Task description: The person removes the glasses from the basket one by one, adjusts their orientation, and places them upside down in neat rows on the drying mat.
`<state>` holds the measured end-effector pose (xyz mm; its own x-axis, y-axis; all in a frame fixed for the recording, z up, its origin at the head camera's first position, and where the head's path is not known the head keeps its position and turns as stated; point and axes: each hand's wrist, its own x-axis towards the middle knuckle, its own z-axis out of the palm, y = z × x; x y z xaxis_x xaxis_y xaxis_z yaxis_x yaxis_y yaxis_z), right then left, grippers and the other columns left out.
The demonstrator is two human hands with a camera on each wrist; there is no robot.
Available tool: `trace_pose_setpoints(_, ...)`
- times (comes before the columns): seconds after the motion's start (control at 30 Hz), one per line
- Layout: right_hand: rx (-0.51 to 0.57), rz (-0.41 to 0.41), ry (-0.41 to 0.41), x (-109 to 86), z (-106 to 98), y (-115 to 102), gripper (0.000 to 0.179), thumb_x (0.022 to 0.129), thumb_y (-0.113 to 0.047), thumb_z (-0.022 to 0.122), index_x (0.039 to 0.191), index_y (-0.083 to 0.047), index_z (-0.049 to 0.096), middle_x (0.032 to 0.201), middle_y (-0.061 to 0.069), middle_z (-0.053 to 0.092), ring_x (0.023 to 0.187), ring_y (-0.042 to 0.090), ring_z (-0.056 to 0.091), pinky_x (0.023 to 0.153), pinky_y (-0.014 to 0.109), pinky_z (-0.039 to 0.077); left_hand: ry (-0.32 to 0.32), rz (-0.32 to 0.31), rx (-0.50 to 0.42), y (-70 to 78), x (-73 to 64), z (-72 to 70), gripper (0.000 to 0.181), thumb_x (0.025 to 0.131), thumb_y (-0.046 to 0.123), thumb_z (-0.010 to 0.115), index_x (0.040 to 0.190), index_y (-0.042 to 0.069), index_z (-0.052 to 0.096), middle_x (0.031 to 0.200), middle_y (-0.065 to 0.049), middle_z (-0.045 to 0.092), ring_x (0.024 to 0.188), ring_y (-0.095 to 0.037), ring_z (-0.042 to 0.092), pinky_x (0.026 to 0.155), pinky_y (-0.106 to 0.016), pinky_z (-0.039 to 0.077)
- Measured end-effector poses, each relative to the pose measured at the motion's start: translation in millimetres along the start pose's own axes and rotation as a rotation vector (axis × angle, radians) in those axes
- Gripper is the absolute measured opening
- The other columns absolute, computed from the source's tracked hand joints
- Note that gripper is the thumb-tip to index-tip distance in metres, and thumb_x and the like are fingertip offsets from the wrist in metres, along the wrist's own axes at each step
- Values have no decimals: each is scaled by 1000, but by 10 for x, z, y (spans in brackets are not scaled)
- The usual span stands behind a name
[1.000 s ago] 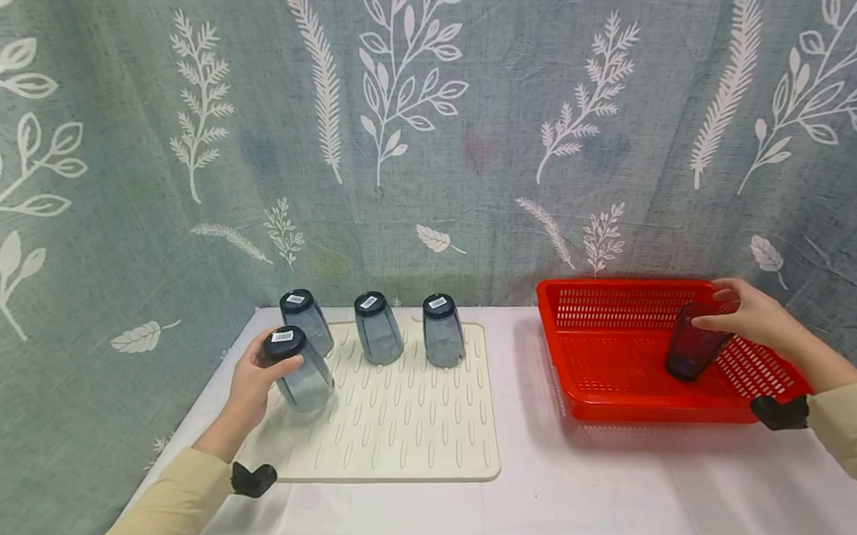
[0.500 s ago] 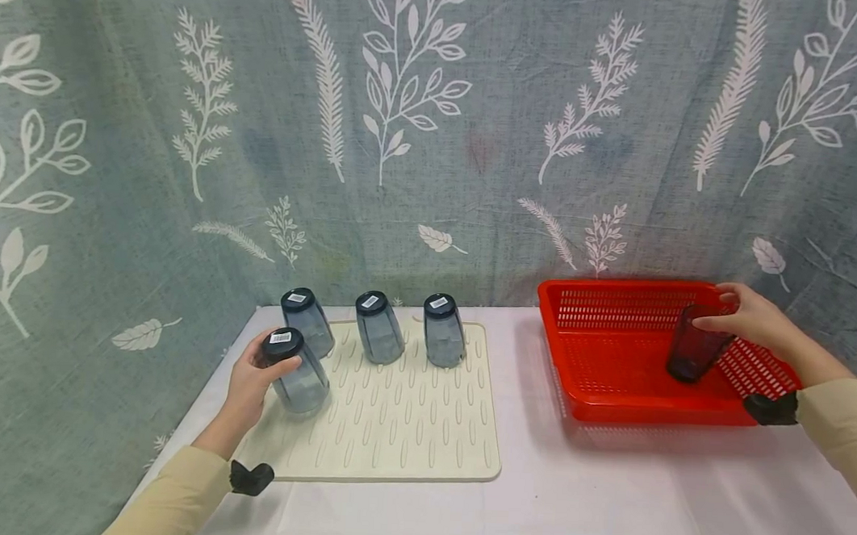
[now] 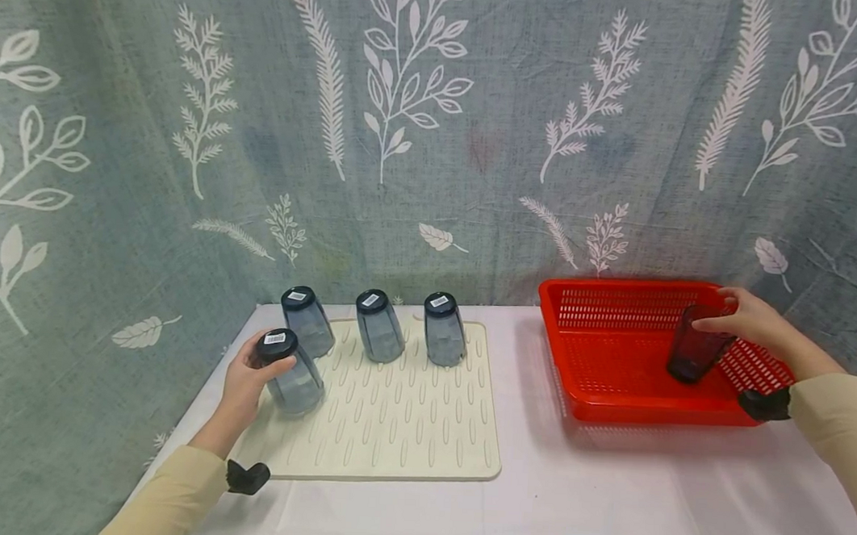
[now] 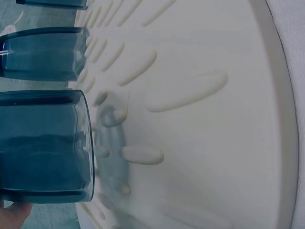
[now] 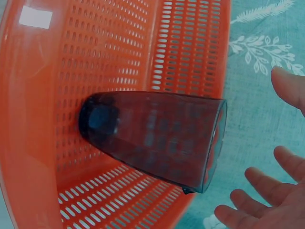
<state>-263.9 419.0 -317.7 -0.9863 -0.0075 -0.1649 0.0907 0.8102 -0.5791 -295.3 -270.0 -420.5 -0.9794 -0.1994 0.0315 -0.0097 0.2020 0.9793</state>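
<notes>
Your left hand (image 3: pixel 243 381) edged its held glass (image 3: pixel 297 386) left, likely aligning it; your right hand (image 3: pixel 754 323) spread wide beside another glass (image 5: pixel 152 136).

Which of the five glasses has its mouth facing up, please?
The glass in the red basket, near the right hand: its base is down. The other four, including the one in the left hand, have bases up.

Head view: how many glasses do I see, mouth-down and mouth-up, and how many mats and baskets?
Mouth-down glasses: 4
Mouth-up glass: 1
Cream mat: 1
Red basket: 1
Total: 7
</notes>
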Motion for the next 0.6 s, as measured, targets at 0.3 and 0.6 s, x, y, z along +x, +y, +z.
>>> trace_pose_setpoints(0.3, 12, 10, 1, 44, 20, 61, 95, 87, -37, 59, 136, 20, 1, 131, 48, 10, 117, 59, 19, 92, 67, 29, 15, -4, -2, -43, -3, -59, 76, 79, 15, 71, 142, 11, 29, 139, -9, 36, 116, -5, 40, 109, -37, 28)
trace_pose_setpoints(0.6, 37, 28, -27, 55, 11, 87, 95, 88, -34, 57, 135, 19, -5, 132, 49, 5, 119, 61, 14, 94, 67, 26, 13, -22, 44, -96, -37, -84, 75, 80, 19, 71, 142, 12, 29, 136, -4, 39, 107, 4, 41, 94, -13, 36)
